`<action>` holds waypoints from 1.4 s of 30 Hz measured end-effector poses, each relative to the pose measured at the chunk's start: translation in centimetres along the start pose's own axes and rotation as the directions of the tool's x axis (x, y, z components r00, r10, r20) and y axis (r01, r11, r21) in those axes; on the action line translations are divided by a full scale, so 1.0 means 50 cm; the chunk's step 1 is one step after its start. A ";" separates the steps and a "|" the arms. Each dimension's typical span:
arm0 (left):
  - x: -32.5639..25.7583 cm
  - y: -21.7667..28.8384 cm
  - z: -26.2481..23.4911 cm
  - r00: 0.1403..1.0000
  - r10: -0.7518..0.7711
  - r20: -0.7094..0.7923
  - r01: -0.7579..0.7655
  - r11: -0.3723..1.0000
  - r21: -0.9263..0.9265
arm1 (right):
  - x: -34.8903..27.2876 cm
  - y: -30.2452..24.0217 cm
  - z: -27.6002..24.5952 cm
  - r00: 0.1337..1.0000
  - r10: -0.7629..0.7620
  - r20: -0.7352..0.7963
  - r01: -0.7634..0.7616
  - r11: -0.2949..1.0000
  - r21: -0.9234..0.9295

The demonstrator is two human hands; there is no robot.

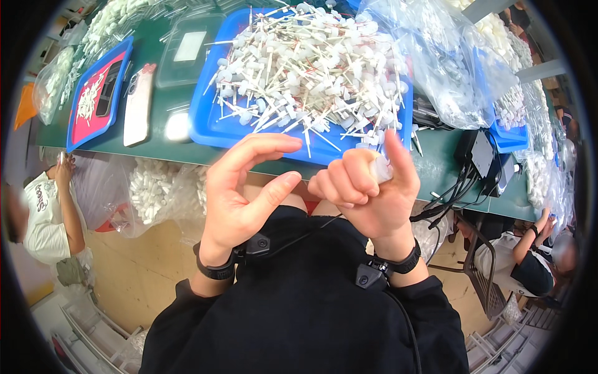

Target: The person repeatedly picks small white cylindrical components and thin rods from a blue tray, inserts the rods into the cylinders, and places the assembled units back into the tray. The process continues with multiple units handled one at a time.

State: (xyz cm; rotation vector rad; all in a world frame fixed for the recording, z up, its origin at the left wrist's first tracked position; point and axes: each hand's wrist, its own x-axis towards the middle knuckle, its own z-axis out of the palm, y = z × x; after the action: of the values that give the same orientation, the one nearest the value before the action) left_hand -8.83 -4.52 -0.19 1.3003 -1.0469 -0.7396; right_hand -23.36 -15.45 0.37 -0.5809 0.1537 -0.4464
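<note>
Black sleeves lead up to the right hand (pixel 367 187) fisted around a small white cap piece (pixel 380 168), left hand (pixel 240 187) open beside it, so a loosened fist could drop it short of the blue tray (pixel 205 118) beyond.

both hands are raised side by side, just apart. the left hand (pixel 240 193) is open and empty — palm turned toward the right, fingers loosely curved, thumb stretched across. the right hand (pixel 367 193) is curled into a fist, thumb pointing up — both wrists wear dark bands.
</note>
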 end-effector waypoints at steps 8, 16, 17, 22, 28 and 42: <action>0.000 -0.003 0.000 1.000 -0.002 0.016 0.001 1.000 0.011 | -0.002 -0.006 0.001 0.998 0.067 -0.009 -0.067 0.995 -0.067; 0.000 -0.002 -0.001 1.000 0.002 0.020 -0.003 1.000 0.025 | -0.003 -0.002 0.003 0.999 -0.001 -0.051 -0.005 0.993 -0.117; 0.000 -0.002 -0.002 1.000 0.003 0.019 -0.004 1.000 0.025 | -0.003 -0.001 0.002 0.998 -0.009 -0.058 0.002 0.993 -0.120; -0.002 -0.003 -0.004 1.000 0.005 0.016 -0.006 1.000 0.024 | -0.002 -0.008 -0.005 0.998 0.057 -0.028 -0.061 0.984 -0.168; 0.007 0.011 0.014 0.998 0.062 -0.010 -0.062 0.998 -0.017 | -0.008 -0.008 0.016 0.986 0.160 -0.055 -0.168 0.966 -0.195; 0.020 0.043 0.031 0.965 0.142 0.222 -0.153 0.988 0.035 | -0.012 0.007 0.013 0.967 0.234 0.098 -0.230 0.972 -0.051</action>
State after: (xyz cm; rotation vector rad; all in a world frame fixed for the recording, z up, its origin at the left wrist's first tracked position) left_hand -10.11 -5.71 2.02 1.1883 -1.3336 -0.7579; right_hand -23.58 -14.60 0.71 -0.6148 0.1294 -0.1860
